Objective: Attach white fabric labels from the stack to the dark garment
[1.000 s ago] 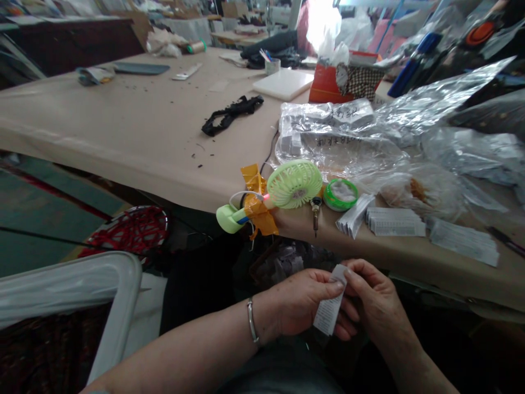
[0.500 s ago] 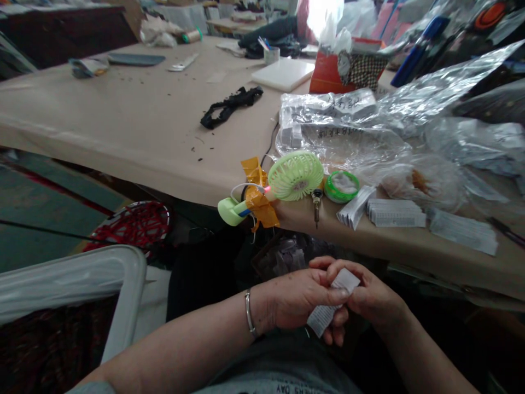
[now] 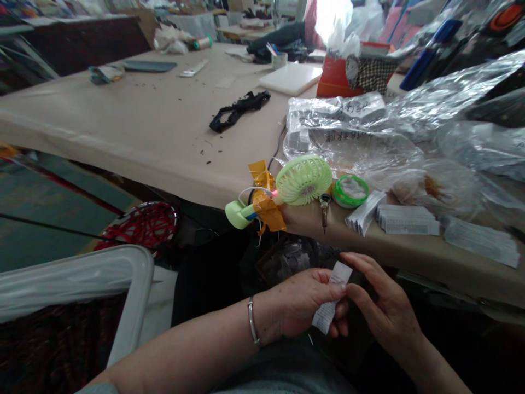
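Observation:
A small white printed label (image 3: 327, 316) is pinched between the thumb and fingers of my left hand (image 3: 305, 301), in front of my body and below the table edge. My right hand (image 3: 381, 298) is just to the right of it, thumb and fingers spread. Its thumb tip comes close to my left thumb; whether it touches the label I cannot tell. On the table edge ahead lie a folded bunch of labels (image 3: 365, 212), a stack of labels (image 3: 407, 220) and a flatter spread of labels (image 3: 480, 241).
A green fan (image 3: 305, 183) is taped at the table edge with orange tape (image 3: 268, 208). Beside it are a soldering-iron-like tool (image 3: 324, 213), tip outward, and a green round tin (image 3: 350, 191). Plastic bags (image 3: 353, 142) lie behind. A lined bin (image 3: 141, 279) stands at left.
My right hand has drawn away from the label and its fingers have spread. My left hand keeps hold of the label. The view has shifted slightly.

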`<move>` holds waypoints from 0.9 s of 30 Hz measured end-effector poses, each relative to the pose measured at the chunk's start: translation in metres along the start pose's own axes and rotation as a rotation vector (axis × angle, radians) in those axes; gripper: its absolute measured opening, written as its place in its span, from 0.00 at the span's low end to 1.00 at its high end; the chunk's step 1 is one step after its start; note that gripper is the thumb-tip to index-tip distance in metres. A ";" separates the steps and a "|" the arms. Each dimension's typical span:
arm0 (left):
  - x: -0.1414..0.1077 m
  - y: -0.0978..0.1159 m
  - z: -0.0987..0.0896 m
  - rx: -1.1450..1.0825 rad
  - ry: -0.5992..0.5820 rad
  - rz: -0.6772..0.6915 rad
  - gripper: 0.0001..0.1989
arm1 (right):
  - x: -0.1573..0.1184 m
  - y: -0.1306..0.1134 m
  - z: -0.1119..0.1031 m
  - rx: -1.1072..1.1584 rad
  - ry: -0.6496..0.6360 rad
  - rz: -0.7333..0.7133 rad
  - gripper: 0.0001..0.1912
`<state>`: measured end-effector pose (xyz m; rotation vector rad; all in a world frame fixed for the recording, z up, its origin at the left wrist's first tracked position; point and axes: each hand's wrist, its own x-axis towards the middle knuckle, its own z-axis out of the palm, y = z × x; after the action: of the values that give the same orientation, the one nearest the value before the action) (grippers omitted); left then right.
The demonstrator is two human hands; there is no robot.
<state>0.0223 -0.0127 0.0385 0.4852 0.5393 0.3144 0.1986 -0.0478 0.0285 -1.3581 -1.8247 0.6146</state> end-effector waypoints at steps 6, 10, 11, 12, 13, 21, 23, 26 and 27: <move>0.002 -0.003 0.000 0.018 0.019 -0.009 0.17 | 0.001 -0.002 0.005 -0.083 -0.009 -0.055 0.16; 0.001 -0.002 -0.001 0.027 0.023 -0.004 0.19 | -0.001 -0.002 0.008 -0.050 -0.019 -0.039 0.16; 0.001 -0.002 -0.002 0.029 0.027 -0.005 0.20 | -0.001 -0.003 0.008 -0.045 -0.023 -0.037 0.15; 0.001 -0.003 -0.002 0.030 0.031 -0.007 0.20 | -0.001 -0.003 0.008 -0.039 -0.026 -0.035 0.15; 0.001 -0.003 -0.002 0.030 0.031 -0.009 0.19 | -0.001 -0.003 0.008 -0.034 -0.026 -0.034 0.16; 0.001 -0.005 -0.007 0.019 0.022 -0.011 0.15 | -0.006 -0.002 0.013 0.089 -0.002 0.103 0.18; 0.000 -0.005 -0.007 0.025 0.030 0.009 0.16 | -0.006 -0.001 0.015 0.214 0.040 0.240 0.18; -0.001 -0.005 -0.005 0.059 0.084 0.040 0.15 | -0.001 -0.001 0.020 0.504 0.026 0.505 0.14; -0.001 -0.004 -0.004 0.074 0.107 0.054 0.15 | 0.002 -0.001 0.021 0.604 0.004 0.579 0.13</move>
<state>0.0196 -0.0154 0.0337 0.5569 0.6443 0.3742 0.1808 -0.0449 0.0168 -1.4303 -1.0748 1.3331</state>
